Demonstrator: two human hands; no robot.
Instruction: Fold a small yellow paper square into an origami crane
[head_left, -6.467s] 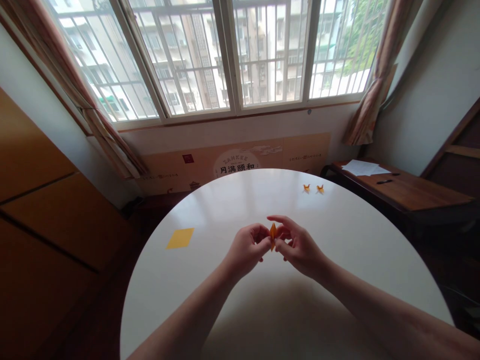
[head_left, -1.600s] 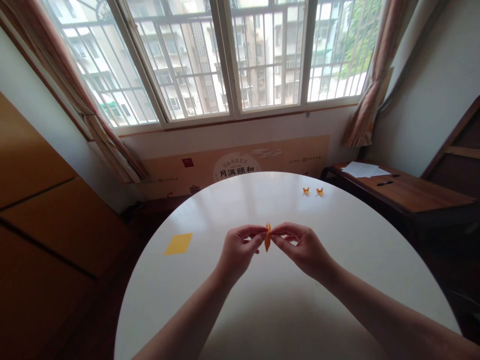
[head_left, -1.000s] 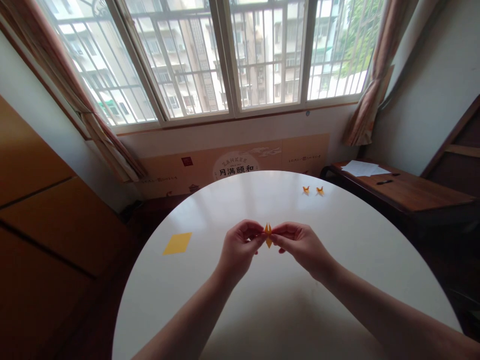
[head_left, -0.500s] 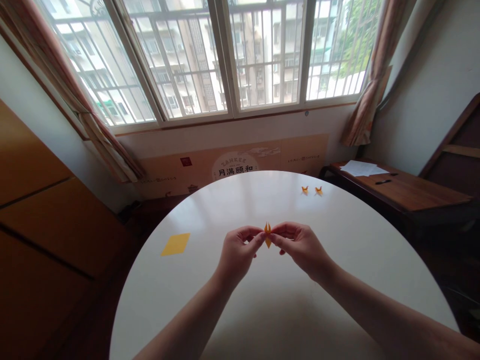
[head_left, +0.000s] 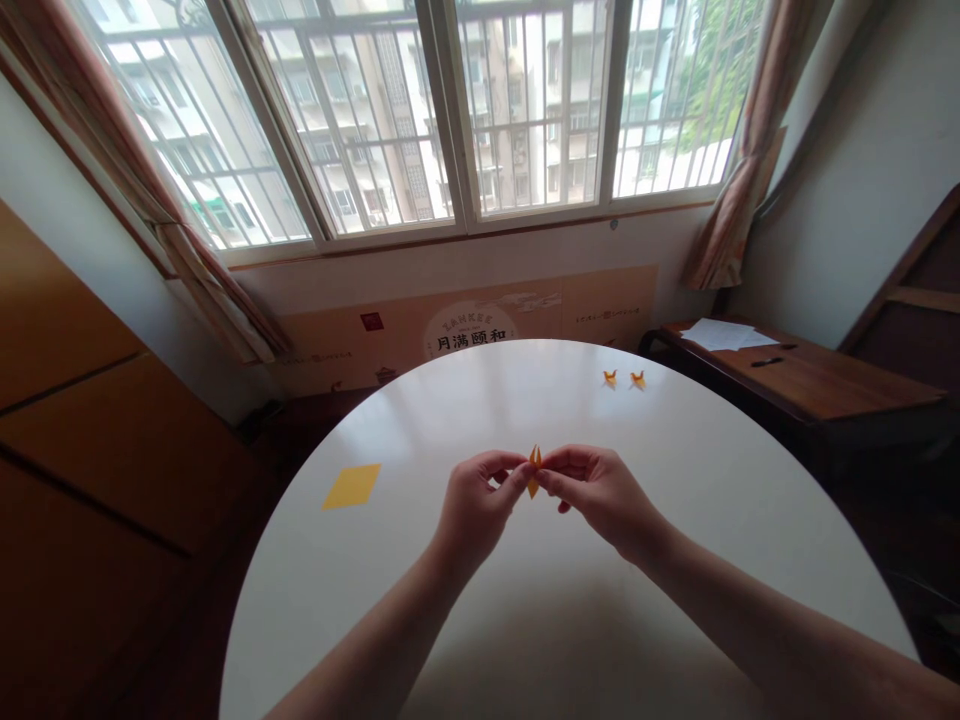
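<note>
Between my fingertips, over the middle of the white table, is a small folded piece of yellow origami paper. Two narrow points stick up from it and one point hangs down. My left hand pinches its left side between thumb and fingers. From the right, my right hand pinches the other side, thumb in front. The fingers cover part of the folds. Farther back on the right stand two small folded paper birds, apart from both hands. A flat yellow paper sheet lies to the left.
The round white table has a curved edge on all visible sides. Beyond its right edge stands a wooden side table with white papers on it. A barred window and curtains are behind, and a wooden cabinet is at left.
The lower point of the folded paper has shifted slightly left between my fingers. Both hands keep nearly the same place and grip.
</note>
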